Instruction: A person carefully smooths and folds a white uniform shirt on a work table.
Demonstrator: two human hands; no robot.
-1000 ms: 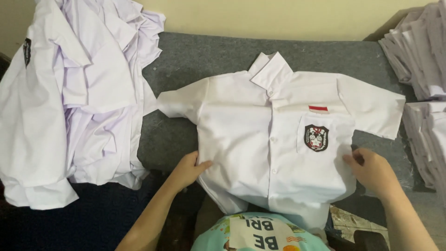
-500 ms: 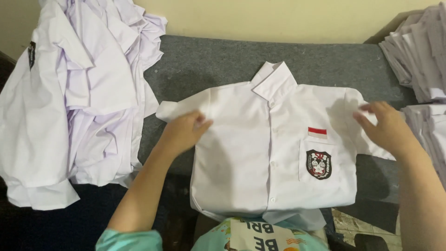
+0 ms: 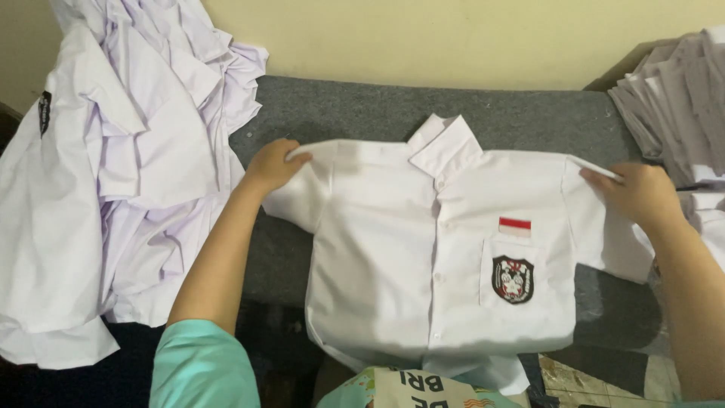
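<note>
A small white short-sleeved shirt (image 3: 400, 257) lies face up and buttoned on a grey padded table (image 3: 453, 113), collar toward the wall. It has a red-and-white patch and a black crest on its chest pocket (image 3: 512, 278). My left hand (image 3: 272, 163) pinches the top edge of the shirt's left sleeve at the shoulder. My right hand (image 3: 640, 193) grips the top edge of the right sleeve. Both sleeves are spread outward.
A loose heap of white shirts (image 3: 113, 166) covers the table's left end. A stack of folded white shirts (image 3: 680, 106) sits at the right edge. A cream wall runs behind the table. Tiled floor (image 3: 589, 378) shows below the front edge.
Both hands moved from the shirt's lower hem up to the shoulders and out to the sleeve tops. The shirt now lies straighter, with the sleeves spread.
</note>
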